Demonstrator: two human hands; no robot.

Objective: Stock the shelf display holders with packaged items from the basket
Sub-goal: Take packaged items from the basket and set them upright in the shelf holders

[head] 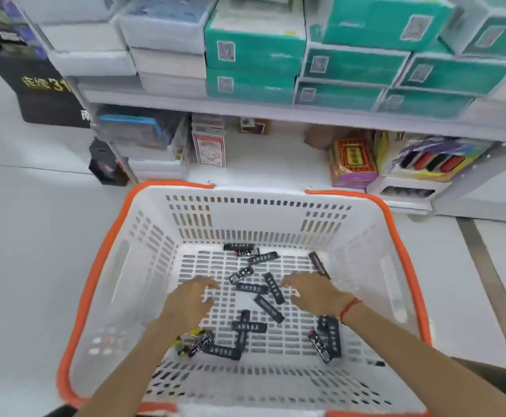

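A white plastic basket [363, 233] with an orange rim stands on the floor before the shelf. Several slim black packaged items [269, 308] with white lettering lie scattered on its slotted bottom. My left hand [190, 299] reaches down into the basket, fingers spread and slightly bent, holding nothing. My right hand [311, 291], with a red string at the wrist, hovers over the packets with fingers extended toward one black packet [274, 288]. Neither hand grips anything. A yellow-and-black packet [193, 341] lies under my left forearm.
A low shelf [275, 176] behind the basket carries boxed goods: a red-white box [209, 147], a red-yellow box [352, 159], a colourful display box [432, 159]. Teal and white boxes [254, 52] are stacked on the shelf above. Black cartons [44, 94] stand at left.
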